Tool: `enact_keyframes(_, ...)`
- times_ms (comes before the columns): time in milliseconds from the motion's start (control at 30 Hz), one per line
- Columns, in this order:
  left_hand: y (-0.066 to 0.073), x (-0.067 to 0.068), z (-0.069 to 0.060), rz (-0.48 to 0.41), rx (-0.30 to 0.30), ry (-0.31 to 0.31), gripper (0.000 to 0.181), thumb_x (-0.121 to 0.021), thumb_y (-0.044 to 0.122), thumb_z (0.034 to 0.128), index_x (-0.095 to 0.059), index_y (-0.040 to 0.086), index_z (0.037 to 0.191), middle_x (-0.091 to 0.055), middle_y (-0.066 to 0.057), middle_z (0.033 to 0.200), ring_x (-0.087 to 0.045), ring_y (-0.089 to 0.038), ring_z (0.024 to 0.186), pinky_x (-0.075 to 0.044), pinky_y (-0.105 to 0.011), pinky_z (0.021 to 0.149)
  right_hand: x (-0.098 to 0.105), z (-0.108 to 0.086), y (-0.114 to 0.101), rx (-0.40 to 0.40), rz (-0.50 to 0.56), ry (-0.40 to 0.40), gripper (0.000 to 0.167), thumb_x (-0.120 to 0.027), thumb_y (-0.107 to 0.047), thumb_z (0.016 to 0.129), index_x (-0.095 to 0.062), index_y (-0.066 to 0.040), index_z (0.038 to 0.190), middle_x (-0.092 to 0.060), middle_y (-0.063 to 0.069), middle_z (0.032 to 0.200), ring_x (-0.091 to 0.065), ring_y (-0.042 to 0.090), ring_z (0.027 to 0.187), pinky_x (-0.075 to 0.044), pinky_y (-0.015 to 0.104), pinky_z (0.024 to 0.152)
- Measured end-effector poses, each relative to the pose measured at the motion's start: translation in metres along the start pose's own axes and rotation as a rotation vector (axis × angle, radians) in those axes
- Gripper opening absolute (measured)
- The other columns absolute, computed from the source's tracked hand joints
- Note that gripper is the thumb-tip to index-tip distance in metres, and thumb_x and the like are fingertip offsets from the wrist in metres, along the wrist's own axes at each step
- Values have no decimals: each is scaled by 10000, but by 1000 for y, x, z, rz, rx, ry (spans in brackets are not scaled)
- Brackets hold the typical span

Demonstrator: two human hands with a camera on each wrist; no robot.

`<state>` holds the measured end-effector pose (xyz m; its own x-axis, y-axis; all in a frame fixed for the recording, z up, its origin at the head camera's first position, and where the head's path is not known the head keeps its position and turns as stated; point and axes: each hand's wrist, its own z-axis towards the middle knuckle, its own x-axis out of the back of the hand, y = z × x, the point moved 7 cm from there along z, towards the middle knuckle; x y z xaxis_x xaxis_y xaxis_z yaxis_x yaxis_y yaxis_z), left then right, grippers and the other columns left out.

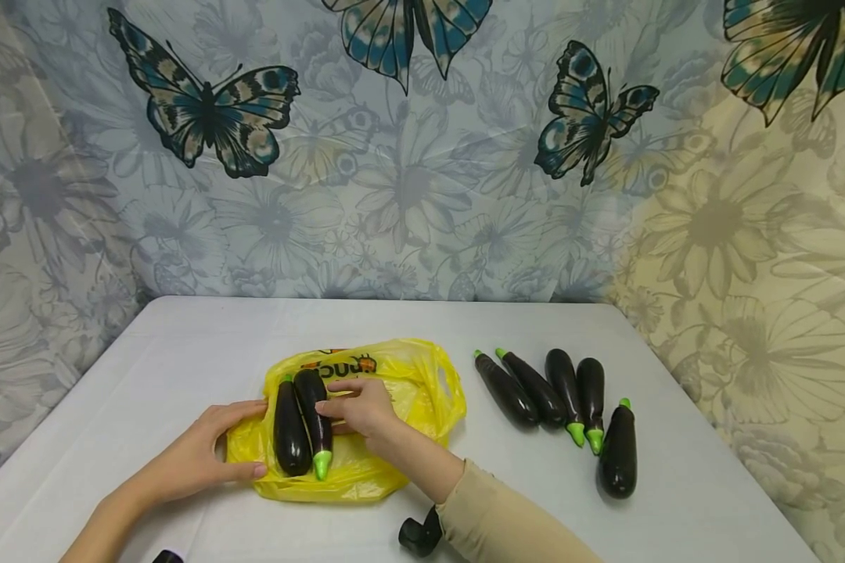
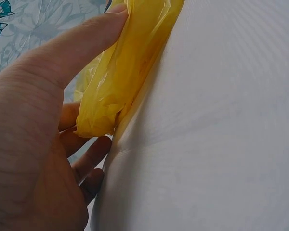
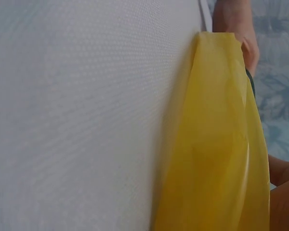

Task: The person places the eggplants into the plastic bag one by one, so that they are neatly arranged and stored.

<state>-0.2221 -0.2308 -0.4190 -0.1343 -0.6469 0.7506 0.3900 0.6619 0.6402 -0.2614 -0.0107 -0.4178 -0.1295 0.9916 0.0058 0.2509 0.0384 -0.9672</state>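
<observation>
Two dark, glossy eggplants with bright green ends lie side by side on a flattened yellow plastic bag. The left eggplant has its green end at the top; the right eggplant has it toward me. My right hand reaches in from the right, its fairly straight fingers touching the right eggplant's upper side. At the bag's left edge my left hand spreads thumb and fingers wide, both touching the plastic. In the left wrist view, the bag's folded edge lies between thumb and fingers.
Several more eggplants lie in a loose row on the white table to the right of the bag. A black device shows beside my right sleeve. Butterfly-patterned cloth hangs behind the table.
</observation>
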Motion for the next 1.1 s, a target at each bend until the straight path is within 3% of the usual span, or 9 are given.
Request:
enact_keyframes(200,-1,0,-1,-9,10,-8,796,-832,490,747,-544,122,1392,-523,-66,1379,-418,-300,1219,-335,-632,970,0,0,-1,5,-31,-3,238,-786,-30,825,-734,-30,1057,-659,66,956,-680,205,750,-574,349,703)
enact_keyframes(467,-1,1,-2,-9,32,-12,848,-834,480,746,-495,118,1434,-493,-110,1392,-413,-347,1238,-328,-655,971,-3,-2,-3,-8,-230,-44,315,-818,-95,807,-741,-43,1108,-675,18,1012,-662,174,799,-536,343,790)
enact_keyframes(700,-1,0,-1,-22,12,-7,859,-834,470,754,-456,168,1464,-455,-103,1439,-370,-362,1283,-306,-657,981,-2,-1,0,-5,-155,-21,250,-807,-53,807,-716,-64,1039,-628,37,941,-636,209,730,-542,329,718)
enact_keyframes(1100,1,0,-1,-25,-7,0,913,-839,455,751,-400,172,1501,-393,-136,1490,-313,-419,1333,-266,-702,987,-3,2,-2,46,-236,-16,194,-813,-61,804,-756,-41,989,-646,15,951,-640,189,686,-554,304,657)
